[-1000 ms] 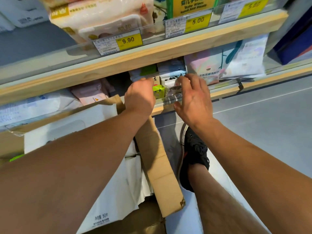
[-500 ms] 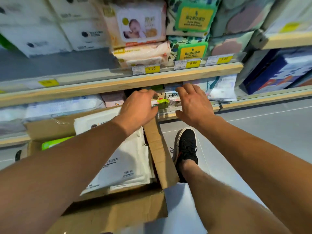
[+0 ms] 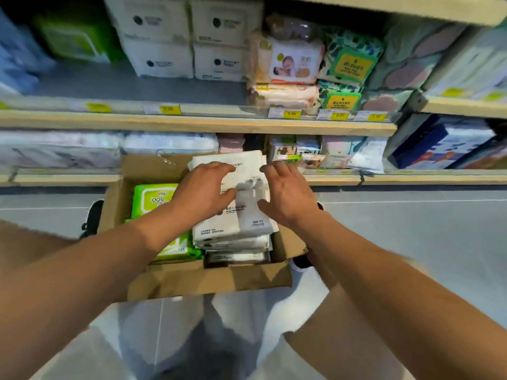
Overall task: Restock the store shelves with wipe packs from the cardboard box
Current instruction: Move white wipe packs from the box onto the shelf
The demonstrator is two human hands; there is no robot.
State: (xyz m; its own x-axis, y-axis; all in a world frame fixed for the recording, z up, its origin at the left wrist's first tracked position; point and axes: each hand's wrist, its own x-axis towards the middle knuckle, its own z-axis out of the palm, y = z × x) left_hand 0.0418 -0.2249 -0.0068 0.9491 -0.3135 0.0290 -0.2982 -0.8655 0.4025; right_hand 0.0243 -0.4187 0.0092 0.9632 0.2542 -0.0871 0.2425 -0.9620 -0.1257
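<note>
An open cardboard box (image 3: 208,281) sits on the floor below the shelves. Inside it lies a stack of white wipe packs (image 3: 238,220) on the right and green wipe packs (image 3: 152,198) on the left. My left hand (image 3: 201,194) hovers over the left side of the top white pack, fingers spread. My right hand (image 3: 286,194) hovers over its right side, fingers apart. Neither hand holds anything. Small wipe packs (image 3: 290,152) stand on the low shelf (image 3: 343,178) just behind the box.
A middle shelf (image 3: 208,123) with yellow price tags carries white boxes (image 3: 189,37), baby-wipe packs (image 3: 290,61) and green packs (image 3: 348,67). Blue packages (image 3: 439,144) sit at the right. Grey floor spreads on both sides of the box; black shoes flank it.
Both hands have drawn back from the low shelf and come down over the white packs in the box. The view has pulled back and tilted up, showing more shelves.
</note>
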